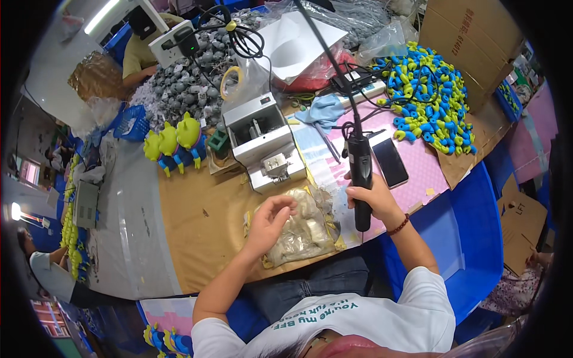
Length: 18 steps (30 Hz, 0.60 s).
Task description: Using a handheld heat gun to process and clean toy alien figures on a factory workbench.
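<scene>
My right hand [375, 196] is wrapped round a black electric screwdriver [360, 173], held upright with its bit pointing down at the table's near edge. A cord runs up from the tool's top. To the left, my left hand [271, 222] hovers over a pad wrapped in clear plastic [304, 230]; its fingers are half curled with the thumb apart, and I see nothing in them. Just beyond the pad stands a white box-shaped machine [262, 140] with a small metal fixture on its front. A dark phone [390, 162] lies right of the screwdriver.
Green-and-blue toy figures [173, 143] stand left of the machine. Blue and yellow-green parts [433, 98] are heaped at the right, grey parts [188, 89] at the back. A blue bin [477, 238] is beside my right arm. Another person [51, 274] works at far left.
</scene>
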Each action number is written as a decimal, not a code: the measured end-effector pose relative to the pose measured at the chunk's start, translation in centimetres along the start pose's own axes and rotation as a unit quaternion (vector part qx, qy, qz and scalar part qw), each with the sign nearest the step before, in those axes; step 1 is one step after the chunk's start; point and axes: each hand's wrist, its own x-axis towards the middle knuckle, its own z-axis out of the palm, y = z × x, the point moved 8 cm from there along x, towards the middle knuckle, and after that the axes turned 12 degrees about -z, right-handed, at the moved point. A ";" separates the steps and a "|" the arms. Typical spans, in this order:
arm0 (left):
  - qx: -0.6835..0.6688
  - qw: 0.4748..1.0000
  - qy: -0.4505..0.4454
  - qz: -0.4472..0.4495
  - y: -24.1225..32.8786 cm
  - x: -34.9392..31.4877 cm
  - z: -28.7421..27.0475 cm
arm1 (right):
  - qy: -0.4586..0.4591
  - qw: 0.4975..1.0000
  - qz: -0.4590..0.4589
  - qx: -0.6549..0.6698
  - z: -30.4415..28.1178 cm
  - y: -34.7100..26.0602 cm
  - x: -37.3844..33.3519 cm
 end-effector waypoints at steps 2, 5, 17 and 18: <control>0.016 1.000 0.016 0.006 -0.9 -0.7 -0.7 | -0.018 1.000 0.009 0.005 0.5 0.4 1.1; 0.032 0.999 0.027 0.011 -2.3 -1.5 -1.2 | -0.051 0.998 0.022 -0.020 1.0 1.3 2.6; 0.240 0.942 0.226 0.065 -4.7 -7.0 -10.7 | -0.113 0.993 0.036 0.002 2.8 2.2 4.5; 0.253 0.929 0.263 0.066 -5.2 -8.1 -13.1 | -0.114 0.993 0.038 0.006 2.7 2.3 4.5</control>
